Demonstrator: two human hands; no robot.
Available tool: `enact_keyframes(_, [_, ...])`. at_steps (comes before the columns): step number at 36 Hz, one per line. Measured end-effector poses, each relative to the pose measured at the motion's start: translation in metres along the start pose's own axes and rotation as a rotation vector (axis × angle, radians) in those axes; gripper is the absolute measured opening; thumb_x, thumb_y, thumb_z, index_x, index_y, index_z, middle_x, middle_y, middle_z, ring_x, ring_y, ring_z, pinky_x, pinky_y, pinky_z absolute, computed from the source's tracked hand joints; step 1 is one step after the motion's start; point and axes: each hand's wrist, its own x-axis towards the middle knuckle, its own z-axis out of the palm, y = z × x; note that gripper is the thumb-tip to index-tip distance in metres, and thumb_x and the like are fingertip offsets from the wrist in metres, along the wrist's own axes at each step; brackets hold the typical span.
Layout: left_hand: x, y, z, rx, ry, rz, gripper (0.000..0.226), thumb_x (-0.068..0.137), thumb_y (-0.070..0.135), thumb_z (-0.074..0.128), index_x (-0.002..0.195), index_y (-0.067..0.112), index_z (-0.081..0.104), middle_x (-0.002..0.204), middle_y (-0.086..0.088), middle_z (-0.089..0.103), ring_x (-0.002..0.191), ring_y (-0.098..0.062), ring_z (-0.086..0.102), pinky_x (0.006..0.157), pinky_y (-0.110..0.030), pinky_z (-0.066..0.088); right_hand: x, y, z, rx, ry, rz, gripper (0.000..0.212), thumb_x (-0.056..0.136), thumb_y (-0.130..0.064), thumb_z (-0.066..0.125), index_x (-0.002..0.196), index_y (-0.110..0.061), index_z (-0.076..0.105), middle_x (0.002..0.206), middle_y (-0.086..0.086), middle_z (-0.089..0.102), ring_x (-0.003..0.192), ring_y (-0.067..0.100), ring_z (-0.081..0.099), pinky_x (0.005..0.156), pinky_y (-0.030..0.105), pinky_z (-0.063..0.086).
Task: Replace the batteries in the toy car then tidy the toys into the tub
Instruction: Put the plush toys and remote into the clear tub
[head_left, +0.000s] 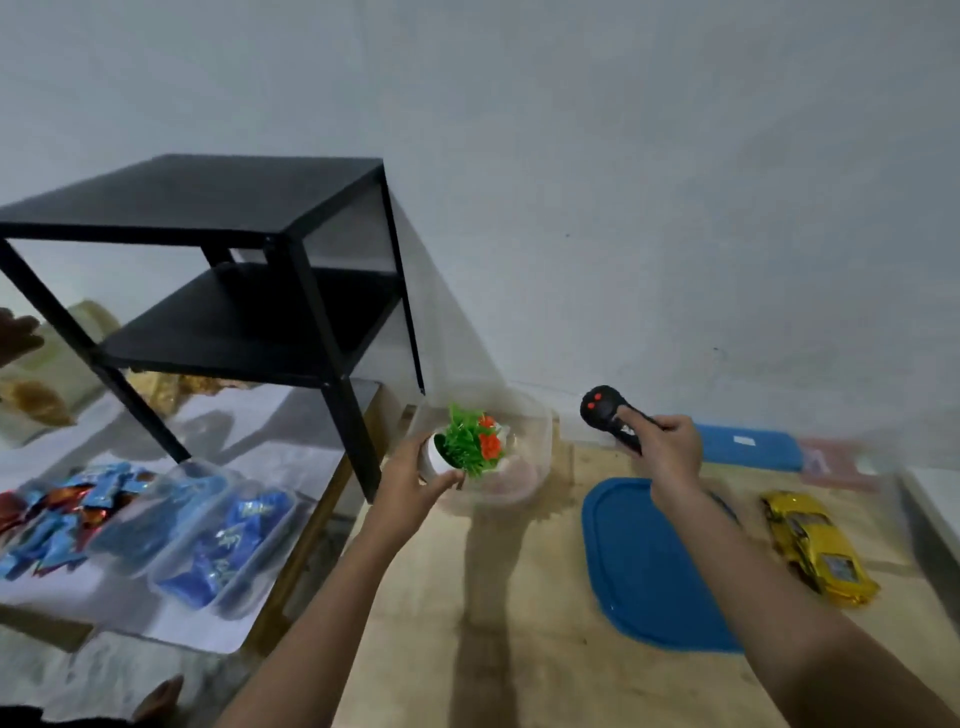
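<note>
My left hand (415, 480) grips a small white pot with a green plastic plant and orange flowers (470, 441), tilted over the mouth of a clear plastic tub (537, 431) at the back of the wooden table. My right hand (667, 449) holds a black remote control (608, 413) with two red buttons, raised above the table to the right of the tub. A yellow toy car (818, 548) lies on the table at the right. The tub's blue lid (644, 566) lies flat under my right forearm.
A black two-tier metal shelf (234, 291) stands left of the tub against the wall. Clear trays of blue snack packets (208, 540) sit on a lower surface at the left. A blue flat box (748, 447) and a pinkish packet (836, 462) lie by the wall.
</note>
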Motion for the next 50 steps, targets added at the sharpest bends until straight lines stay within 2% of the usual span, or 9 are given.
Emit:
enact_keyframes(4, [0.05, -0.004, 0.001, 0.038, 0.014, -0.011, 0.051, 0.076, 0.023, 0.077, 0.121, 0.017, 0.054, 0.11, 0.002, 0.057, 0.095, -0.009, 0.055, 0.081, -0.02, 0.046, 0.0, 0.003, 0.03, -0.262, 0.03, -0.077, 0.032, 0.073, -0.027, 0.077, 0.079, -0.012, 0.049, 0.079, 0.002, 0.055, 0.08, 0.025, 0.058, 0.072, 0.043, 0.053])
enact_keyframes(7, [0.084, -0.017, 0.006, 0.11, -0.047, -0.055, 0.057, 0.077, 0.028, 0.075, 0.127, 0.014, 0.05, 0.12, -0.007, 0.056, 0.112, -0.022, 0.053, 0.094, -0.037, 0.046, 0.004, 0.009, 0.052, -0.349, 0.021, -0.158, 0.032, 0.072, -0.023, 0.078, 0.075, -0.01, 0.049, 0.076, 0.004, 0.056, 0.073, 0.024, 0.057, 0.06, 0.034, 0.048])
enact_keyframes(15, [0.143, -0.049, 0.034, 0.34, -0.279, -0.13, 0.06, 0.081, 0.031, 0.067, 0.133, 0.015, 0.041, 0.135, -0.008, 0.042, 0.123, -0.025, 0.042, 0.096, -0.029, 0.039, 0.019, 0.039, 0.1, -0.682, -0.109, -0.354, 0.034, 0.075, -0.012, 0.074, 0.081, -0.009, 0.041, 0.073, 0.001, 0.048, 0.065, 0.016, 0.048, 0.048, 0.019, 0.03])
enact_keyframes(19, [0.163, -0.054, 0.048, 0.438, -0.352, -0.16, 0.063, 0.082, 0.034, 0.065, 0.135, 0.014, 0.038, 0.138, -0.009, 0.04, 0.127, -0.026, 0.037, 0.1, -0.028, 0.031, 0.02, 0.056, 0.12, -0.827, -0.19, -0.379, 0.031, 0.081, -0.009, 0.065, 0.086, -0.014, 0.035, 0.084, 0.001, 0.046, 0.07, 0.015, 0.047, 0.049, 0.017, 0.03])
enact_keyframes(25, [0.175, -0.073, 0.065, 0.477, -0.353, -0.112, 0.056, 0.086, 0.035, 0.06, 0.134, 0.011, 0.041, 0.133, -0.014, 0.042, 0.122, -0.029, 0.039, 0.1, -0.032, 0.032, 0.027, 0.065, 0.142, -1.189, -0.175, -0.419, 0.024, 0.089, -0.03, 0.055, 0.104, -0.014, 0.044, 0.106, 0.006, 0.054, 0.092, 0.025, 0.058, 0.064, 0.035, 0.043])
enact_keyframes(31, [0.172, -0.085, 0.076, 0.497, -0.367, -0.163, 0.064, 0.092, 0.036, 0.054, 0.146, 0.017, 0.026, 0.145, -0.016, 0.027, 0.13, -0.032, 0.03, 0.104, -0.032, 0.028, 0.035, 0.066, 0.152, -1.486, -0.194, -0.403, 0.021, 0.095, -0.023, 0.042, 0.115, -0.018, 0.04, 0.117, 0.002, 0.052, 0.097, 0.021, 0.06, 0.059, 0.029, 0.031])
enact_keyframes(39, [0.17, -0.091, 0.076, 0.574, -0.401, -0.034, 0.071, 0.095, 0.035, 0.048, 0.148, 0.006, 0.012, 0.146, -0.017, 0.024, 0.133, -0.032, 0.028, 0.109, -0.037, 0.027, 0.034, 0.078, 0.153, -1.485, -0.331, -0.426, 0.022, 0.095, -0.023, 0.041, 0.113, -0.013, 0.046, 0.113, 0.004, 0.054, 0.098, 0.023, 0.055, 0.067, 0.029, 0.033])
enact_keyframes(45, [0.172, -0.098, 0.07, 0.488, -0.444, 0.059, 0.059, 0.091, 0.025, 0.056, 0.142, 0.005, 0.034, 0.14, -0.019, 0.037, 0.128, -0.038, 0.035, 0.106, -0.042, 0.031, 0.035, 0.083, 0.14, -1.41, -0.528, -0.278, 0.039, 0.086, -0.001, 0.045, 0.124, -0.009, 0.047, 0.118, 0.011, 0.048, 0.099, 0.026, 0.055, 0.071, 0.027, 0.041])
enact_keyframes(50, [0.167, -0.096, 0.074, 0.578, -0.413, -0.056, 0.051, 0.094, 0.029, 0.052, 0.139, 0.011, 0.04, 0.142, -0.019, 0.034, 0.126, -0.036, 0.037, 0.102, -0.039, 0.034, 0.036, 0.086, 0.146, -1.361, -0.537, -0.252, 0.044, 0.087, 0.004, 0.044, 0.129, -0.007, 0.047, 0.122, 0.013, 0.048, 0.097, 0.027, 0.056, 0.076, 0.026, 0.044])
